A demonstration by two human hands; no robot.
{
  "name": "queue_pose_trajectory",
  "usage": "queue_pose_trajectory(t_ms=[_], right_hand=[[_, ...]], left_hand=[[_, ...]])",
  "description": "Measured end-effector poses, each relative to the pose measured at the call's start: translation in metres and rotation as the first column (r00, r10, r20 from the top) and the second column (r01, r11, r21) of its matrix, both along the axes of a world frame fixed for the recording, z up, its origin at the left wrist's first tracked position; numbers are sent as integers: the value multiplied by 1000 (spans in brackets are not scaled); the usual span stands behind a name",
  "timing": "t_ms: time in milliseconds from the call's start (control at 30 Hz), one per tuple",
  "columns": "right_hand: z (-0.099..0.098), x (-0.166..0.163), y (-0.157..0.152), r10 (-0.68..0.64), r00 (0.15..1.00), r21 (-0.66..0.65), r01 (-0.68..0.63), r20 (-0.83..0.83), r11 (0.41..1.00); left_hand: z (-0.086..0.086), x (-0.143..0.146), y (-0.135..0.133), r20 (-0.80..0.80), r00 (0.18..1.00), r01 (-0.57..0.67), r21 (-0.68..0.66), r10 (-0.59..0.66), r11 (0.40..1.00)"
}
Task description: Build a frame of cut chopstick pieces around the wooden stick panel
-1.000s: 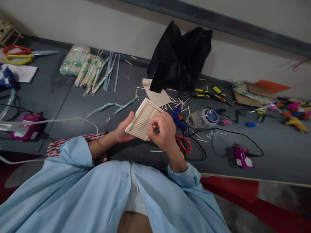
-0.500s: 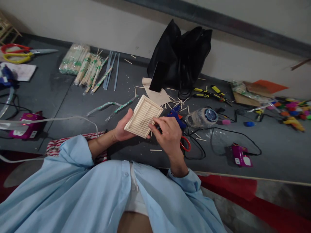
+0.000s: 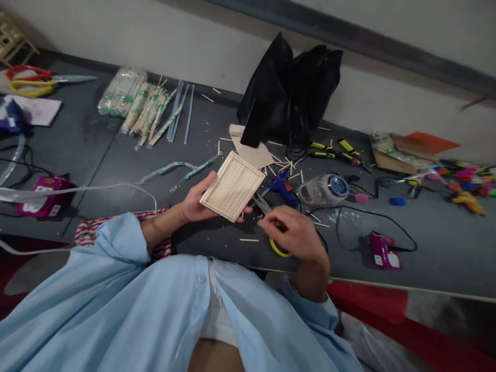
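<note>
A small rectangular panel of pale wooden sticks (image 3: 234, 186), with a raised stick border, rests in my left hand (image 3: 197, 201). The thumb lies along its left edge and fingertips show beneath its lower right corner. My right hand (image 3: 296, 232) is curled over the handles of a pair of scissors (image 3: 279, 249). Their blades point up and left toward the panel, and one yellow handle loop shows below the fingers. The other loop is hidden by the hand. Just beyond the blades lies a blue glue gun (image 3: 282, 187).
A clear jar with a blue lid (image 3: 321, 189), loose sticks (image 3: 248, 240) and cables lie to the right. Behind stand a black bag (image 3: 290, 93) and a phone (image 3: 254, 123). Bundled sticks (image 3: 145, 111) lie back left. Purple boxes (image 3: 385, 251) sit at both sides.
My right hand has left the panel and moved right and down onto the scissors, whose blades and yellow loop now show. The panel stays in my left hand, tilted slightly differently.
</note>
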State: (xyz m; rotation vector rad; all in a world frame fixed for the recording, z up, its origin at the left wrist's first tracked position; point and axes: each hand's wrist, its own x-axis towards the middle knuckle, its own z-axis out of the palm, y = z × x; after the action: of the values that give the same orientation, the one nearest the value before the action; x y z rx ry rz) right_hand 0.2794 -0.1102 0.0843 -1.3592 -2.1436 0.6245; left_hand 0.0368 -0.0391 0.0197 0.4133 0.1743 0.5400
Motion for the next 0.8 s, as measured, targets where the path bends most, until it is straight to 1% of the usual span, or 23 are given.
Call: queue_pose_trajectory(t_ms=[33, 67, 100, 133, 167, 233, 300, 367, 400, 433, 467, 500, 567, 600, 633, 700, 733, 800], right_hand=[[1, 2, 1, -137, 991, 52, 136, 5, 989], [2, 1, 3, -260, 965, 97, 262, -30, 960], [2, -1, 6, -349, 934, 123, 356, -80, 926], [2, -5, 9, -398, 909, 129, 412, -124, 902], [3, -10, 14, -413, 898, 120, 432, -154, 894], [3, -22, 24, -372, 911, 55, 387, -179, 921], [1, -33, 34, -302, 935, -77, 293, -184, 953], [-2, -40, 41, -250, 952, -213, 210, -177, 954], [-5, -42, 42, -241, 954, -263, 190, -176, 946], [-9, -43, 42, -252, 950, -294, 192, -182, 936], [-15, -43, 41, -284, 938, -307, 216, -197, 927], [-21, -42, 38, -333, 916, -314, 256, -222, 914], [-35, -40, 30, -461, 836, -329, 364, -297, 871], [-42, -39, 25, -522, 784, -349, 411, -335, 842], [-50, -38, 20, -574, 730, -374, 448, -371, 812], [-63, -38, 11, -644, 639, -435, 481, -421, 761], [-68, -38, 8, -665, 605, -460, 485, -438, 744], [-75, -42, 4, -690, 551, -490, 488, -468, 722]], left_hand=[[-2, -1, 0, -2, 999, 34, 8, -34, 999], [-5, -2, 0, -5, 998, 69, 21, -69, 997], [-9, -3, 0, -14, 995, 100, 36, -99, 994], [-13, -4, 0, -30, 992, 123, 53, -122, 991], [-17, -4, 0, -57, 989, 138, 72, -134, 988], [-23, -4, -1, -148, 984, 122, 114, -104, 986], [-22, -3, -1, -268, 963, 78, 161, -32, 984], [-16, -1, -1, -397, 917, 85, 248, 22, 965], [-12, -1, 0, -458, 888, 114, 312, 45, 943], [-7, -1, 1, -509, 855, 134, 395, 95, 909], [-3, -2, 3, -549, 821, 162, 492, 160, 855], [0, -5, 6, -579, 781, 197, 585, 235, 787], [3, -12, 11, -613, 701, 287, 710, 364, 643], [3, -16, 13, -627, 669, 327, 731, 399, 600], [3, -20, 15, -648, 643, 363, 727, 408, 583], [4, -27, 16, -687, 607, 414, 702, 399, 579], [5, -29, 17, -693, 599, 444, 704, 401, 554], [10, -31, 16, -681, 593, 493, 729, 429, 475]])
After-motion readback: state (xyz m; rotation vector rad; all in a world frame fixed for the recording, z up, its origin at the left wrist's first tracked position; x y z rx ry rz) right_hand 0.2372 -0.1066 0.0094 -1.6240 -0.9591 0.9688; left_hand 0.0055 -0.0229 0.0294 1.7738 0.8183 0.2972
